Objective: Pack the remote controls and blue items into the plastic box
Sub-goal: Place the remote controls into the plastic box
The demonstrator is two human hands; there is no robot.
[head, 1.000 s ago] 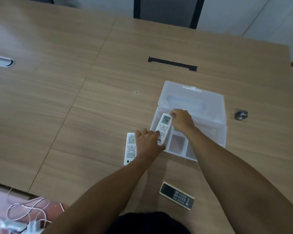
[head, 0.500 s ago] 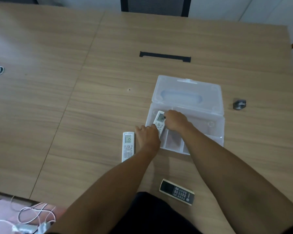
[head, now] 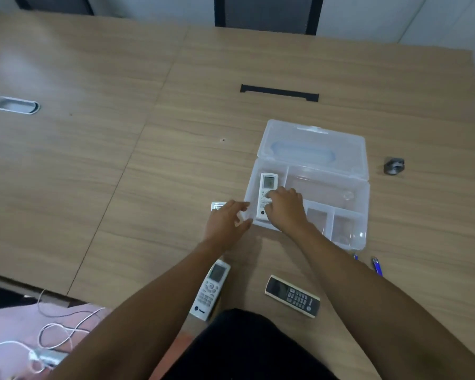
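The clear plastic box [head: 340, 187] lies open on the wooden table, its lid [head: 313, 149] folded back. A white remote [head: 268, 183] lies flat in the box's left compartment. My right hand [head: 285, 208] covers its lower half with curled fingers. My left hand [head: 225, 223] is at the box's front left corner with its fingers spread, and holds nothing. It hides most of a second white remote [head: 217, 206]. A third white remote [head: 210, 290] and a dark remote [head: 292, 296] lie near the table's front edge. Blue pens [head: 376, 266] lie just right of my right forearm.
A small grey object [head: 394, 166] sits to the right of the box. A black cable slot [head: 279, 92] is behind the box, and a metal grommet [head: 15, 105] is at far left. White cables [head: 55, 325] lie below the table's front left edge.
The white remote went from tilted over the box's rim to flat in the left compartment. My left hand let go of it and drew back to the box's corner.
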